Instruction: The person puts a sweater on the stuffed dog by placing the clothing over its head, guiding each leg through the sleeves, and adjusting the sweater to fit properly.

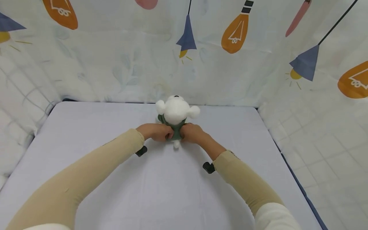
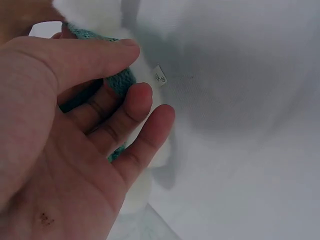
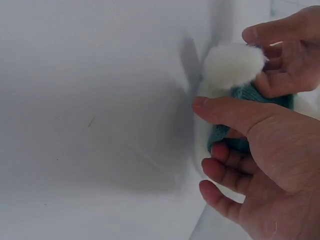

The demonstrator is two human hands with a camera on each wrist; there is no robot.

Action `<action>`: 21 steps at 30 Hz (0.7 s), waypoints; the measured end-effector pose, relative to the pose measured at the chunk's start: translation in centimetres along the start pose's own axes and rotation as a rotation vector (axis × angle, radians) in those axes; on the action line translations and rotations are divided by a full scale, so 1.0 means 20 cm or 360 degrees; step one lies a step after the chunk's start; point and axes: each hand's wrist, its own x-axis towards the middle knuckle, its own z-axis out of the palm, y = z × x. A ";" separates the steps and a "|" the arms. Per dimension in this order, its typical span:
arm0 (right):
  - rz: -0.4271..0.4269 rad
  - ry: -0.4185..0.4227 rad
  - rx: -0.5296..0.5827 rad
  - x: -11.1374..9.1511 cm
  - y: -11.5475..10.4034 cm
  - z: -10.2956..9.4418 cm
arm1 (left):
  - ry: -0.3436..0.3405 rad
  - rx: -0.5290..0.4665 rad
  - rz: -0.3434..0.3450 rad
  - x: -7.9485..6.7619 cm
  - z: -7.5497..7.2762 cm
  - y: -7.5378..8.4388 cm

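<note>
A white plush toy dog (image 1: 174, 110) in a green knitted garment (image 1: 177, 131) is on the table, its back and round tail (image 1: 176, 144) toward me. My left hand (image 1: 159, 132) grips the garment at the toy's left side, thumb above and fingers curled beneath the knit in the left wrist view. On the opposite side, my right hand (image 1: 194, 133) pinches the same garment between thumb and fingers. A small white label (image 2: 160, 75) sticks out from the toy's fur near the left fingertips. The toy's front is hidden from the head view.
The pale tabletop (image 1: 169, 191) reaches back to a white curtain (image 1: 115, 64) printed with lamps and bulbs. Similar sheeting closes off the left and right sides. Small black devices (image 1: 209, 167) hang at both wrists.
</note>
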 end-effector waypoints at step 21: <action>-0.0116 0.0190 0.0172 -0.01 0.08 -0.07 | 0.0436 0.0001 -0.0008 -0.04 -0.01 -0.11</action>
